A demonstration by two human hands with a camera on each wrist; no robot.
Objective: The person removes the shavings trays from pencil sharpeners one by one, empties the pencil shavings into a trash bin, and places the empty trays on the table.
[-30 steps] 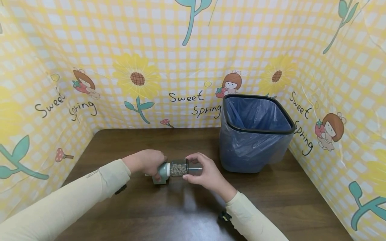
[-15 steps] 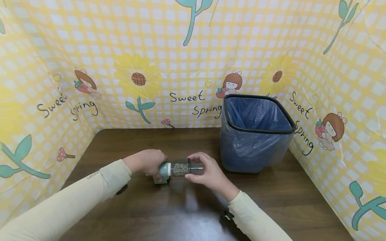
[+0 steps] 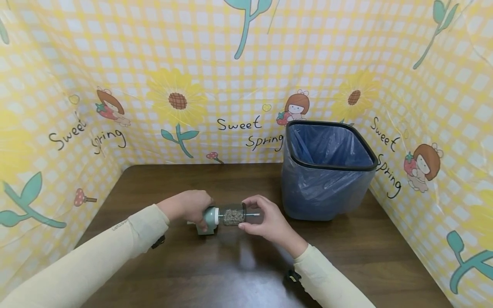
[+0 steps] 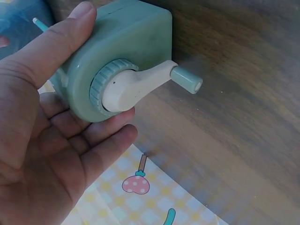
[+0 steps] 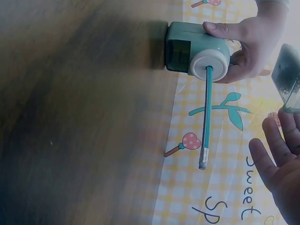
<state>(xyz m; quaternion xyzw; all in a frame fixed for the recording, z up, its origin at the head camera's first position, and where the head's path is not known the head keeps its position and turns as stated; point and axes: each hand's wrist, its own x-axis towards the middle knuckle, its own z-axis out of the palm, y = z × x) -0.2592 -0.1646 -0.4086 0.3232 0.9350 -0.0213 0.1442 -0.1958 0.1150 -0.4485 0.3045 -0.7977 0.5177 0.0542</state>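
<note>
A green crank pencil sharpener (image 3: 210, 219) sits on the table, and my left hand (image 3: 189, 207) grips its body from above. Its white crank arm (image 4: 140, 85) shows in the left wrist view. A teal pencil (image 5: 206, 117) sticks out of the white collar (image 5: 202, 61), eraser end outward. On the sharpener's side facing the right wrist camera is a dark rectangular opening (image 5: 179, 55). My right hand (image 3: 271, 220) holds a clear smoky shavings container (image 3: 233, 215) between thumb and fingers, apart from the sharpener; grey-brown shavings lie inside it.
A bin (image 3: 321, 192) with a black rim and blue liner stands at the back right of the brown wooden table (image 3: 185, 265). A yellow checked cloth (image 3: 231, 77) with printed flowers and figures encloses the back and sides.
My right hand has shifted slightly right with the shavings container, widening the gap to the sharpener. The left hand keeps its grip on the sharpener, almost unmoved.
</note>
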